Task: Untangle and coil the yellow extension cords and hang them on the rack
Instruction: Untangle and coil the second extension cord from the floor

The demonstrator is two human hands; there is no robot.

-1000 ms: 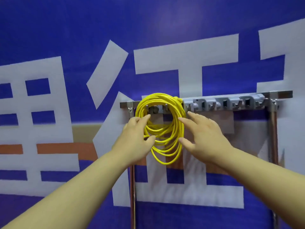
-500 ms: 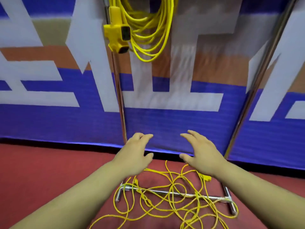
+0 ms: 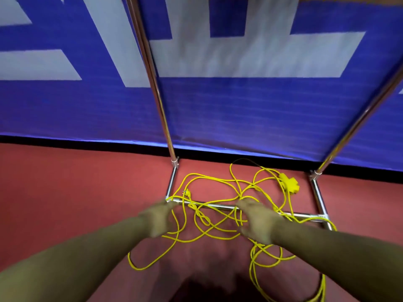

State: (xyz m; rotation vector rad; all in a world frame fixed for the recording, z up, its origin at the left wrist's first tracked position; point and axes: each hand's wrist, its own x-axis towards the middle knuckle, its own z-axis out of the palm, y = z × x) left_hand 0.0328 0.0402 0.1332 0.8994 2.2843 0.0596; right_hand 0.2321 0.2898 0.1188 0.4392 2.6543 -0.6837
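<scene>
By rack base [image 3: 220,206], L hand [image 3: 156,221], R hand [image 3: 258,225] now at tangled cord [image 3: 201,217].

Dim-ish, motion blur, prob. fisheye edges.

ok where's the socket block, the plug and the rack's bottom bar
socket block [image 3: 289,184], head view, middle of its yellow body
plug [image 3: 188,193], head view, its yellow head
bottom bar [image 3: 221,206], head view, bare chrome stretch
</scene>
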